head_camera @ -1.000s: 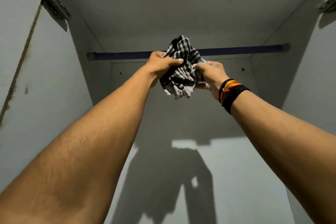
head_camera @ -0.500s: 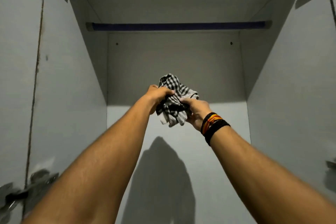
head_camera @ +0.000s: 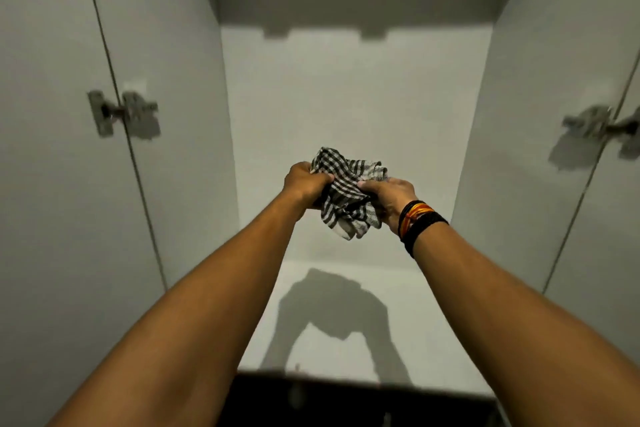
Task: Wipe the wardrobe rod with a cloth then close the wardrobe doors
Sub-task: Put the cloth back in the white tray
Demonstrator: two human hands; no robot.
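A crumpled black-and-white checked cloth point(head_camera: 348, 194) hangs in mid-air inside the white wardrobe, gripped from both sides. My left hand point(head_camera: 306, 182) clutches its left part and my right hand point(head_camera: 389, 199), with dark and orange bands on the wrist, clutches its right part. The wardrobe rod is out of view above the frame. The left door point(head_camera: 45, 149) and the right door point(head_camera: 613, 218) both stand open at the edges of the view.
Metal hinges sit on the left side point(head_camera: 121, 113) and the right side point(head_camera: 602, 126). The wardrobe's white back wall point(head_camera: 356, 97) and floor point(head_camera: 329, 315) lie ahead. A dark band point(head_camera: 346, 399) runs along the front bottom edge.
Both hands have come down from the rod with the cloth held between them. My view has tilted down, and the rod has left the frame at the top.
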